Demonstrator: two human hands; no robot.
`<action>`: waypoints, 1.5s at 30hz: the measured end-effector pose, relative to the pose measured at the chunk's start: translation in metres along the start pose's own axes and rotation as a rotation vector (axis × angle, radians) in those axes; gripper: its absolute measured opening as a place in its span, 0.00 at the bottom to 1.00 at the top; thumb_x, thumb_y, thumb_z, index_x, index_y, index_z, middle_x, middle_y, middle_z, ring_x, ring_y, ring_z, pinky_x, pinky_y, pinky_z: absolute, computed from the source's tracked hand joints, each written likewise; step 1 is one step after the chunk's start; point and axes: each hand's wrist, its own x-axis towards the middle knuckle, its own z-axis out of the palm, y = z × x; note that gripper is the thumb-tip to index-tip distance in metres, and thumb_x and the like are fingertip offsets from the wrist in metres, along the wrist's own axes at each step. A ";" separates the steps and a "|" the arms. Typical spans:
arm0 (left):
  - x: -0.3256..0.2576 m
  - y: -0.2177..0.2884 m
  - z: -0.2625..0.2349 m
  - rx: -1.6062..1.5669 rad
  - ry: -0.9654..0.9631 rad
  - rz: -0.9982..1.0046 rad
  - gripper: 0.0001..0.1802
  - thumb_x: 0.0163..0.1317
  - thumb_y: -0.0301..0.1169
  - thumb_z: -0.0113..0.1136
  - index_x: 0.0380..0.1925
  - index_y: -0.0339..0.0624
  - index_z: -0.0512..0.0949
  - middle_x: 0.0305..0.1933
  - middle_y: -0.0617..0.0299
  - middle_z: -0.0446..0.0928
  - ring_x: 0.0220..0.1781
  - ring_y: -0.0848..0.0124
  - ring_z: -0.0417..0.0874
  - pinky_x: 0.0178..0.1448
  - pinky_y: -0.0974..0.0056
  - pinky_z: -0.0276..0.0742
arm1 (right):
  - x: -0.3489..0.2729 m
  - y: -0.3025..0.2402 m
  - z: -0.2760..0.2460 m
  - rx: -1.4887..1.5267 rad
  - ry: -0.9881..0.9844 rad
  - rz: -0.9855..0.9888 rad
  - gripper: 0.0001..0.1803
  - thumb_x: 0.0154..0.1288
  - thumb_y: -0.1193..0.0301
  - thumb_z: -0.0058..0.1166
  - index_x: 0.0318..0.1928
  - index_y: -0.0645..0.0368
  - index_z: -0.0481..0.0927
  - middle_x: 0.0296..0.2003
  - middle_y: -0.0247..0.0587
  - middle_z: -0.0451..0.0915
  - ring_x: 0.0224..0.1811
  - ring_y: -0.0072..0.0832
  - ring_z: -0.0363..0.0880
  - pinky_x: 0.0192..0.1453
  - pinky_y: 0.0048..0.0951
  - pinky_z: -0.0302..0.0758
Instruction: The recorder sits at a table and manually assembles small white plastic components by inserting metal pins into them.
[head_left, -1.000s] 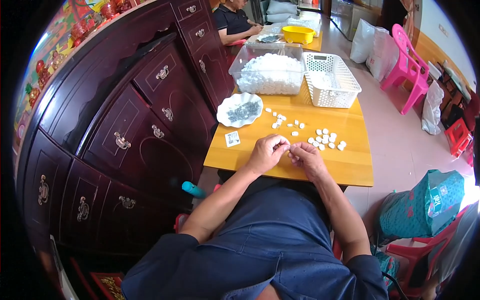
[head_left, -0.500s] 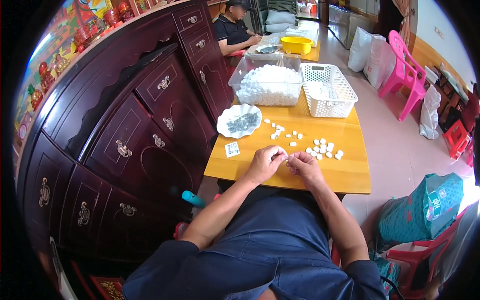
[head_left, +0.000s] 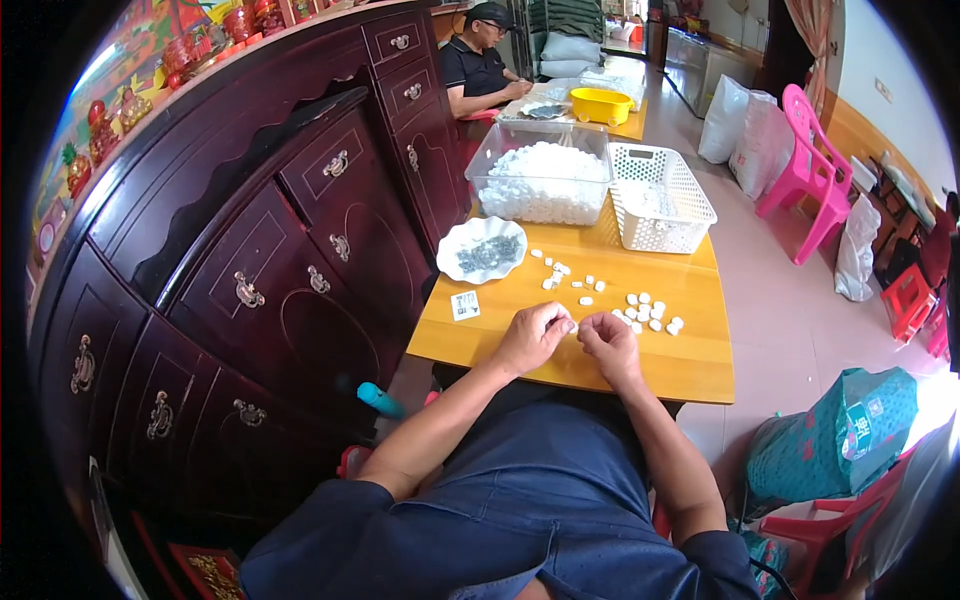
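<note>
Over the near part of the wooden table (head_left: 480, 345), my left hand (head_left: 535, 338) and my right hand (head_left: 612, 346) face each other with fingertips almost meeting. My left thumb and forefinger pinch a small white piece (head_left: 573, 328), mostly covered by the fingers. The fingers of my right hand are pinched too; whatever they hold is too small to make out. Just beyond my right hand lies a cluster of small white rounded pieces (head_left: 656, 312). A looser scatter of similar white pieces (head_left: 558, 270) lies farther off, left of that cluster.
A scalloped white dish (head_left: 450, 262) with small dark pieces stands at the left, near a square white card (head_left: 465, 306). Behind are a clear bin (head_left: 490, 205) heaped with white pieces and a white perforated basket (head_left: 672, 237). Dark cabinets (head_left: 300, 290) line the left; another person (head_left: 478, 70) sits beyond.
My fingertips have come slightly apart, and a bit of white shows between them. The whole view has shifted a little; the scattered pieces look the same.
</note>
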 end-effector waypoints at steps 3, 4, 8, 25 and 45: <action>-0.002 0.000 -0.002 0.005 0.028 -0.013 0.08 0.67 0.30 0.61 0.32 0.36 0.77 0.27 0.51 0.80 0.28 0.56 0.81 0.36 0.57 0.76 | -0.004 -0.013 -0.003 -0.656 0.146 -0.326 0.04 0.63 0.72 0.60 0.34 0.58 0.83 0.27 0.43 0.83 0.25 0.33 0.82 0.31 0.32 0.76; -0.002 -0.001 -0.002 0.001 0.037 -0.014 0.08 0.67 0.30 0.61 0.32 0.36 0.77 0.27 0.51 0.80 0.28 0.56 0.81 0.36 0.57 0.76 | -0.002 -0.014 -0.005 -0.661 0.139 -0.329 0.04 0.63 0.72 0.60 0.34 0.58 0.83 0.27 0.43 0.83 0.25 0.33 0.82 0.31 0.32 0.76; 0.000 -0.004 -0.006 -0.003 0.059 -0.035 0.07 0.67 0.29 0.61 0.32 0.36 0.77 0.27 0.52 0.79 0.28 0.57 0.81 0.36 0.57 0.76 | 0.013 -0.014 -0.020 -0.916 0.131 -0.361 0.04 0.59 0.71 0.59 0.30 0.56 0.83 0.29 0.50 0.83 0.30 0.48 0.83 0.35 0.44 0.79; 0.009 -0.036 -0.032 -0.002 0.154 -0.032 0.09 0.72 0.31 0.56 0.35 0.36 0.77 0.26 0.66 0.76 0.22 0.79 0.77 0.29 0.70 0.73 | 0.088 -0.005 -0.003 -1.085 -0.023 -0.308 0.06 0.61 0.67 0.60 0.34 0.54 0.87 0.38 0.45 0.84 0.42 0.45 0.84 0.48 0.45 0.79; 0.006 -0.059 -0.037 -0.010 0.188 -0.167 0.08 0.67 0.30 0.62 0.33 0.35 0.80 0.25 0.56 0.81 0.27 0.67 0.84 0.34 0.62 0.76 | 0.029 -0.025 0.008 -1.009 -0.088 -0.236 0.12 0.61 0.65 0.60 0.41 0.58 0.86 0.36 0.47 0.85 0.37 0.45 0.86 0.44 0.42 0.81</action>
